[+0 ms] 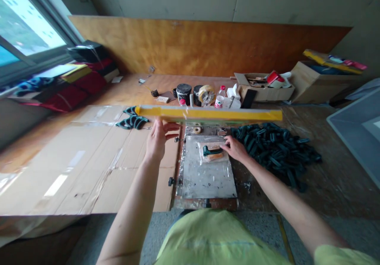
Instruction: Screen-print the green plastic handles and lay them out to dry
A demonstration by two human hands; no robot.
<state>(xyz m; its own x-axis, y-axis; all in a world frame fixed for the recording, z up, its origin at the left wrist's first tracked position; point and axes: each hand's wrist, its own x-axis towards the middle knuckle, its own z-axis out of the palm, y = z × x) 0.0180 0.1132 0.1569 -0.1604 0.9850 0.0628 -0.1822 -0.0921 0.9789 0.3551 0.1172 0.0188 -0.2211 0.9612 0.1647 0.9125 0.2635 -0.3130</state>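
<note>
My left hand (157,140) is raised at the lower edge of a long frame with yellow tape (219,115), its fingers stretched out to the right and its thumb near the tape. Whether it bears the frame's weight I cannot tell. Below, a dark green handle-shaped plastic piece (212,151) lies on a tan block (215,157) wrapped in clear film, on a grey metal plate (208,182). My right hand (236,149) pinches at the piece's right end; its fingertips are small and partly hidden. Many similar dark green pieces (273,148) lie piled at the right.
Flattened cardboard (97,166) covers the left of the table, with several green pieces (132,122) at its far edge. Behind the frame stand black tubs (184,93), a tape roll (206,95) and a bottle (220,97). Cardboard boxes (317,83) and a grey bin (356,118) are right.
</note>
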